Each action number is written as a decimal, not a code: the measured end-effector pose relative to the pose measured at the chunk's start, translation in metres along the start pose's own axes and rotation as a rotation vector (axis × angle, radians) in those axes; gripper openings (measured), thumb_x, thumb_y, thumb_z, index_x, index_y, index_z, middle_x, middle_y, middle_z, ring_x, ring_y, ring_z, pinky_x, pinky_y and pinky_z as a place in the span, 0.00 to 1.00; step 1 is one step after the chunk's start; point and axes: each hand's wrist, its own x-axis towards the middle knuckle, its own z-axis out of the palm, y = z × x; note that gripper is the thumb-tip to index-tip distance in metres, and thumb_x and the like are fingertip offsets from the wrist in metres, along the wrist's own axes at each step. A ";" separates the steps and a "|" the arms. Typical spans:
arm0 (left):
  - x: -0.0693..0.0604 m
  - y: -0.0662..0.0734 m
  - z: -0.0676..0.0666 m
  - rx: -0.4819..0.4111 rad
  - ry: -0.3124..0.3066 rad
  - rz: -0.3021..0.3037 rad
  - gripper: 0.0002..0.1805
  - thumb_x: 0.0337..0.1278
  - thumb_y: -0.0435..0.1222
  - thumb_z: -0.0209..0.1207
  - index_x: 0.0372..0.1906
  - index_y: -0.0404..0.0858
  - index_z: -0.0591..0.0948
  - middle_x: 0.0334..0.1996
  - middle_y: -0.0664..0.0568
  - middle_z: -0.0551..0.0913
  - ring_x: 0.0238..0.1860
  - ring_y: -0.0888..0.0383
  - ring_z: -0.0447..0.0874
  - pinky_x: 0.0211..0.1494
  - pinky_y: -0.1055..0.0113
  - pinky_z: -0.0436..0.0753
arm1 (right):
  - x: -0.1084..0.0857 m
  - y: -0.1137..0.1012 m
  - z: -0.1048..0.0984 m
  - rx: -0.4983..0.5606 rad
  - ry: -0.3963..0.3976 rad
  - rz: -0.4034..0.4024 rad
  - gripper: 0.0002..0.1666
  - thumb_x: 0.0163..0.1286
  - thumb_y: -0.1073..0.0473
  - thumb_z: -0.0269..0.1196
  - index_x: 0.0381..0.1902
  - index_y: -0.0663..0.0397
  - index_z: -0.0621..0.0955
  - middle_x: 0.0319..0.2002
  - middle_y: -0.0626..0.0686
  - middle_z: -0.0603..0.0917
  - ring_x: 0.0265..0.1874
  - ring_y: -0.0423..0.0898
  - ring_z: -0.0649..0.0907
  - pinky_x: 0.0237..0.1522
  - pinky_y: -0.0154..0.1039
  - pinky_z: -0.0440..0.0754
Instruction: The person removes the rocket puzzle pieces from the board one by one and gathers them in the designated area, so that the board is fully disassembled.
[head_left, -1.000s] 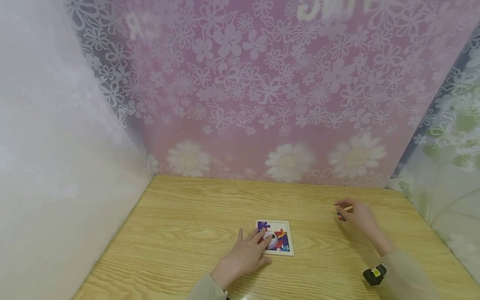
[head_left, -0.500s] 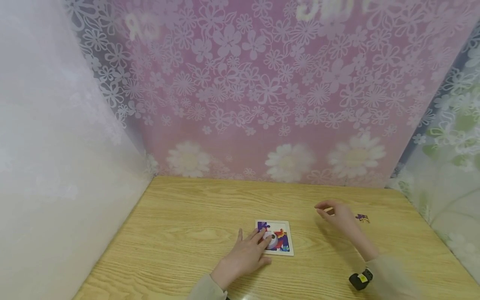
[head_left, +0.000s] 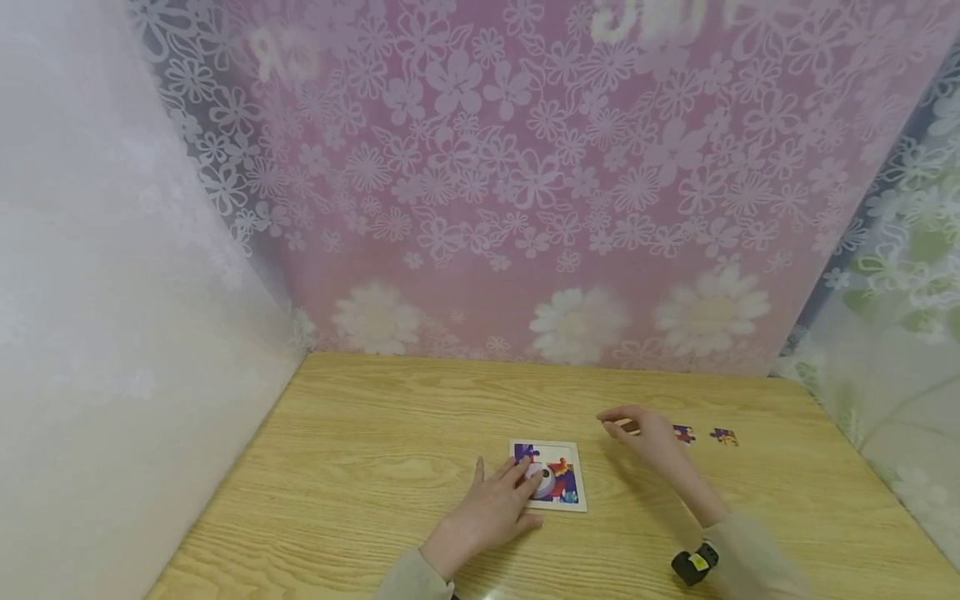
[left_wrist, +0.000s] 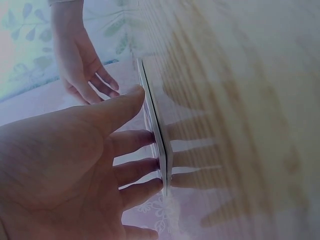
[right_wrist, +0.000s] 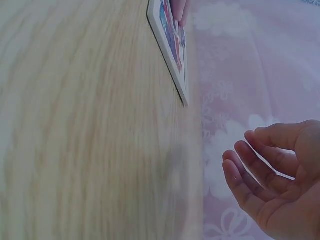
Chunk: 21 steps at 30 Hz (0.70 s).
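Observation:
A small square jigsaw puzzle [head_left: 566,487] in a white frame lies on the wooden table, with a pale gap along its upper part. My left hand [head_left: 487,510] rests on it, straight fingers spread over its left side; the left wrist view shows the fingertips on the board. Right of the puzzle, my right hand [head_left: 648,437] hovers above the table. Its fingers [right_wrist: 260,167] are loosely bent, thumb near the index finger, and nothing shows between them. Behind that hand lie two loose puzzle pieces: a red and purple piece [head_left: 684,433], partly covered by the hand, and a purple and orange piece [head_left: 725,437].
The wood-grain table [head_left: 360,450] reaches back to a pink floral curtain [head_left: 480,208]. A white sheet [head_left: 135,333] closes off the left side, and a leaf-patterned sheet [head_left: 907,333] stands at the right. A black wrist camera [head_left: 693,564] sits on the right wrist.
My right hand has moved left, away from the loose pieces and toward the puzzle, uncovering both pieces on the table. My left hand has stayed in place on the puzzle.

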 end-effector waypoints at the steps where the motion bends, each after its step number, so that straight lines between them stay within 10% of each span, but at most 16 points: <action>1: 0.000 0.000 0.000 -0.001 0.001 0.001 0.35 0.68 0.57 0.56 0.75 0.49 0.69 0.77 0.48 0.64 0.77 0.48 0.61 0.72 0.31 0.60 | 0.000 -0.001 0.002 0.005 0.001 -0.001 0.13 0.75 0.58 0.63 0.52 0.57 0.87 0.50 0.60 0.87 0.42 0.55 0.87 0.40 0.48 0.88; 21: 0.003 -0.001 0.001 -0.031 -0.013 -0.004 0.33 0.70 0.56 0.55 0.75 0.51 0.69 0.78 0.49 0.63 0.78 0.49 0.60 0.73 0.32 0.58 | 0.003 -0.028 0.033 0.111 -0.119 -0.060 0.17 0.77 0.55 0.61 0.56 0.58 0.85 0.51 0.56 0.88 0.48 0.53 0.87 0.50 0.49 0.86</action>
